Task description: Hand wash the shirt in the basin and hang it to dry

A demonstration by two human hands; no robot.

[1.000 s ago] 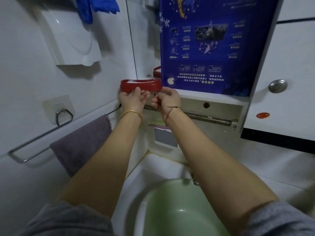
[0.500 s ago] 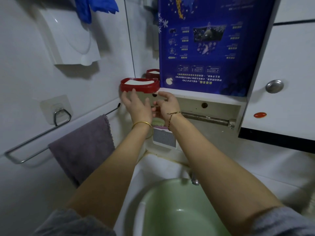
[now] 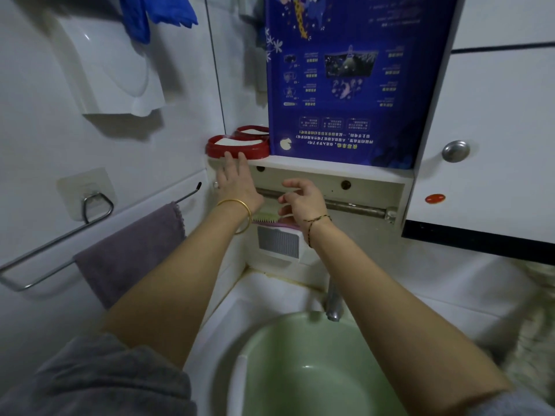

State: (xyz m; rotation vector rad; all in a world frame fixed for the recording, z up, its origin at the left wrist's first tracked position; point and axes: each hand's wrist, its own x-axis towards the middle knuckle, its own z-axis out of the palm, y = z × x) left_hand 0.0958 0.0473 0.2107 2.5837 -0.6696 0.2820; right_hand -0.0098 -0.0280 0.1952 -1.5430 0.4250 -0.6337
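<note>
Green basin [image 3: 300, 385] sits near, in the white sink [image 3: 270, 295], right under the tap [image 3: 332, 307]. Up at the far wall, the left grip [image 3: 237, 183] is flat-fingered and holding nothing, fingertips up against the red dish [image 3: 255, 151] at the shelf [image 3: 330, 172] edge. Right grip [image 3: 304, 201] is just beside it, in front of the rail [image 3: 357, 208], fingers curled. Something pale shows between them, can't tell if it's held. Green brush [image 3: 265, 217] lies below both grips. Purple towel [image 3: 129, 250] hangs left, and a blue box [image 3: 360, 79] stands on the shelf.
</note>
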